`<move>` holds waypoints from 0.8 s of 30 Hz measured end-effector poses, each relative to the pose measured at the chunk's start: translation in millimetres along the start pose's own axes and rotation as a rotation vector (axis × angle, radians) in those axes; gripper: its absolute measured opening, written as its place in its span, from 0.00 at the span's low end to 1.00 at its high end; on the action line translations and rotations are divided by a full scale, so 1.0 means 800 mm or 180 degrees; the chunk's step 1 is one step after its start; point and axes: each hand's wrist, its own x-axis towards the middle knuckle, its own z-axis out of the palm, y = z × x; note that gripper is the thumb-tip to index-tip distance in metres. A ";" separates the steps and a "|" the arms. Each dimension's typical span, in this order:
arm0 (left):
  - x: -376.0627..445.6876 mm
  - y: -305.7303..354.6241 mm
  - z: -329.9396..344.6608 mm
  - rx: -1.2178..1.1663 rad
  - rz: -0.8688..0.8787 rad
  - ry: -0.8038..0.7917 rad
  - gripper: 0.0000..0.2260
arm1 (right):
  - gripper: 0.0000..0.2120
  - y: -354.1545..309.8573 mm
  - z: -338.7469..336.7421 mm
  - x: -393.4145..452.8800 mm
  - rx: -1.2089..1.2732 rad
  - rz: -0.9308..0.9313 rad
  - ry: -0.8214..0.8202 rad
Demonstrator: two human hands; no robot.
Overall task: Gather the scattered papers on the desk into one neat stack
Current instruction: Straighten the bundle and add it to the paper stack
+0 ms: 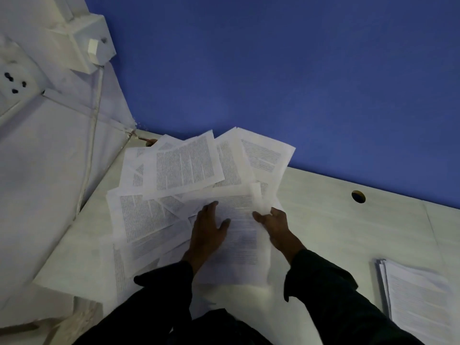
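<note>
Papers (184,168) lie scattered in an overlapping heap on the pale desk (336,220), filling the far-left corner where the blue wall (273,70) meets a white side panel (49,145). Sheets are printed with dense text and sit at mixed angles; several at the back lean up against the blue wall.

Left hand (207,226) rests palm-down on the heap, fingers straight and slightly spread, thumb out to the right, touching the top sheet (239,235). Right hand (275,224) holds the right edge of that same sheet: thumb on top, fingers curled under, and the paper's corner bends upward just above the grip. This sheet lies nearest the person, partly over the lower heap. Motion blur softens its near edge.

Second pile (418,295), already squared up, sits on the desk at the near right, well apart from the heap.

Round cable hole (358,196) in the desk surface, near the wall, to the right of the heap. Socket plate (15,80) and white box (84,43) mounted on the side panel, upper left. Both sleeves (331,295) dark.
</note>
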 end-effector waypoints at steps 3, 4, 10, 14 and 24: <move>0.019 0.016 0.001 0.0052 -0.0098 -0.0054 0.33 | 0.15 -0.010 -0.056 -0.011 0.0262 0.0068 0.0069; 0.026 0.021 0.002 0.0113 -0.0231 -0.0043 0.35 | 0.14 -0.010 -0.079 -0.016 0.0335 0.0057 0.0181; 0.062 0.029 0.003 0.0357 -0.1228 -0.0055 0.38 | 0.19 0.012 -0.199 -0.047 0.0202 0.0010 0.0772; 0.052 0.023 0.005 0.0287 -0.1514 -0.0499 0.42 | 0.18 0.036 -0.251 -0.074 0.0296 -0.0051 0.1042; 0.053 0.115 0.070 -0.0273 -0.1107 -0.0872 0.43 | 0.16 0.083 -0.337 -0.117 0.0189 -0.0293 0.0833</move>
